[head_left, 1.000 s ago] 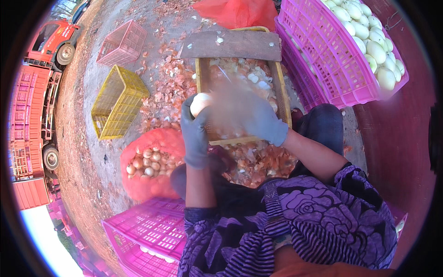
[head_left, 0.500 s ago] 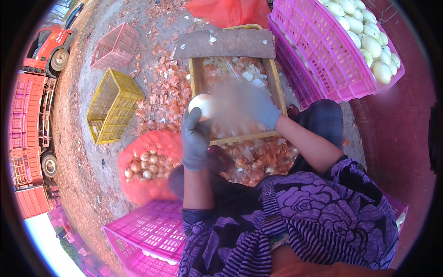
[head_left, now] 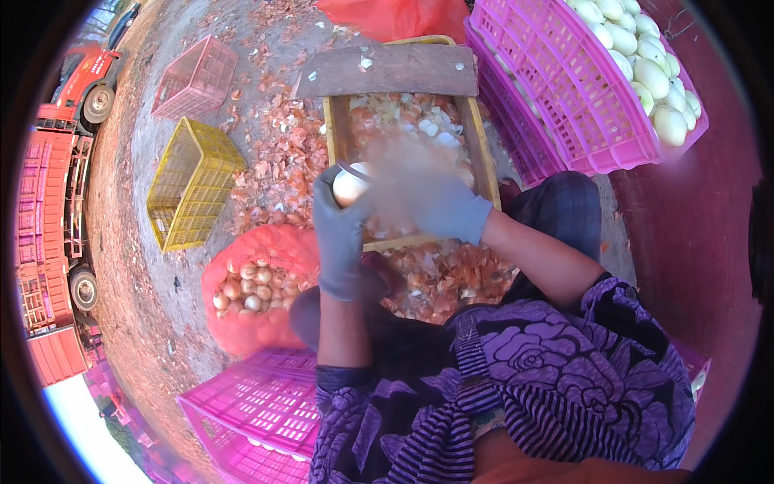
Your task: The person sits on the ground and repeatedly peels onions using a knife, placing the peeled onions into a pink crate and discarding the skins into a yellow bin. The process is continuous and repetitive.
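Wrapped in a grey glove, my left hand (head_left: 339, 230) grips a pale peeled onion (head_left: 348, 187), a thin dark strip crossing its top, too unclear to name. My right hand (head_left: 451, 206), also gloved, is at the onion's right; a grey blur hides its fingers and whatever they hold. Both hands are over a wooden-framed box (head_left: 488, 161) holding onion skins and white scraps, with a grey board (head_left: 387, 74) lying across its far end. Down and left of my left hand, a red mesh sack (head_left: 234, 327) contains several brown-skinned onions.
Pink crates (head_left: 548, 81) full of peeled onions stand stacked at right, others (head_left: 242, 403) at lower left. A yellow crate (head_left: 189, 185) and pale pink crate (head_left: 193, 77) lie left. A red sheet (head_left: 387, 18) is beyond the box, a red truck (head_left: 44, 234) far left.
My left hand's fingers have shifted round the onion, and a dark strip now shows across its top. The right hand stays blurred beside it. Surroundings have shifted slightly in the view.
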{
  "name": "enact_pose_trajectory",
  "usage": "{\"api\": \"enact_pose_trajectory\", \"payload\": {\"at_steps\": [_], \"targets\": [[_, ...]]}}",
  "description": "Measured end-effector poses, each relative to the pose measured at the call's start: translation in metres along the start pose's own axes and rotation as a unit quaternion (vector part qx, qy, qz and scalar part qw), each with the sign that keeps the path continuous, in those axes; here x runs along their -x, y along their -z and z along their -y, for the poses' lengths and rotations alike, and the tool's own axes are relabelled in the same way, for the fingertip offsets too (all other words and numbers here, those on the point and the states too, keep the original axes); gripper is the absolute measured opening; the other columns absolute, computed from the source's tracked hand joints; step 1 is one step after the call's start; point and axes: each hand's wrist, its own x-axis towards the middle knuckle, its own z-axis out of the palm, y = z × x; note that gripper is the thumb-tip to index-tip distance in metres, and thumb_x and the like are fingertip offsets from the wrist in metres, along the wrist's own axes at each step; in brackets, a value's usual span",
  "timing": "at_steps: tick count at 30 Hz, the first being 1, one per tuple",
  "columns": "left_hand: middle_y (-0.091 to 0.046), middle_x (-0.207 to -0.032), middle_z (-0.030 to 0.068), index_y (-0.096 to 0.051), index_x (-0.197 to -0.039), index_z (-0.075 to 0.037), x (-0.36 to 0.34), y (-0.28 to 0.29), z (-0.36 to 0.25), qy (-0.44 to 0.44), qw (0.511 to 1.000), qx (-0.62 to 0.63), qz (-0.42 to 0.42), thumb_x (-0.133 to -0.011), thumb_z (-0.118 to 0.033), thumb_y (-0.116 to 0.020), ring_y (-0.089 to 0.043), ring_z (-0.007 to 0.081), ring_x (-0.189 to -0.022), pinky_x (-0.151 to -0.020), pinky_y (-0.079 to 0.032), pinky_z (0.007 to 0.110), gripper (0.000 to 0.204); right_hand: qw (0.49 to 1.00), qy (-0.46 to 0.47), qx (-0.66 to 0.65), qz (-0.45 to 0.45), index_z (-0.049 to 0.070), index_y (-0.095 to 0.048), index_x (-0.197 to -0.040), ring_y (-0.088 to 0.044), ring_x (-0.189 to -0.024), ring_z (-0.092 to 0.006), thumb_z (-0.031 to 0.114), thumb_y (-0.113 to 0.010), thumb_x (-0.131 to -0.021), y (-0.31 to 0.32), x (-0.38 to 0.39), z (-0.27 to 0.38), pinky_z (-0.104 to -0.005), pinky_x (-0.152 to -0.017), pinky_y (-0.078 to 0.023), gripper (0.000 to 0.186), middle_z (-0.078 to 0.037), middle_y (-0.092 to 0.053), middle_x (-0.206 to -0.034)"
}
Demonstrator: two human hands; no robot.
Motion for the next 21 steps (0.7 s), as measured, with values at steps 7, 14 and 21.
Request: {"api": "enact_pose_trajectory", "payload": {"at_steps": [7,14,21], "targets": [[-0.065,-0.115,0.0127,-0.054,-0.133,0.006,0.001,0.014,0.01,-0.005,0.954,0.296,0.044,-0.096,-0.023,-0.059,-0.065,0.0207,-0.105,-0.093,-0.053,0.034,0.047,0.98,-0.069,-0.184,0.025,0.012,-0.052,-0.147,-0.063,-0.081,-0.0186,0.012,-0.06,-0.094,-0.002,-0.01,-0.017,-0.0342,-0.071,-0.052,0.053,-0.009,-0.07,-0.1],[-0.063,-0.122,0.0129,-0.047,-0.14,0.005,0.002,0.014,0.012,-0.08,0.978,0.185,0.06,-0.097,-0.021,-0.059,-0.064,0.0212,-0.108,-0.097,-0.052,0.036,0.052,0.953,-0.102,-0.286,0.004,0.013,-0.057,-0.144,-0.057,-0.077,-0.0033,0.008,-0.063,-0.095,0.009,-0.022,0.016,-0.0227,-0.068,-0.05,0.049,0.001,-0.068,-0.103],[-0.064,-0.123,0.0134,-0.049,-0.138,0.005,-0.001,0.002,0.007,0.019,0.997,0.056,0.051,-0.094,-0.015,-0.061,-0.064,0.0222,-0.108,-0.095,-0.053,0.035,0.05,0.983,0.01,-0.153,-0.104,0.01,-0.06,-0.14,-0.068,-0.089,-0.0149,0.012,-0.065,-0.095,0.0,-0.017,0.02,-0.034,-0.077,-0.055,0.045,-0.007,-0.073,-0.108]]}}
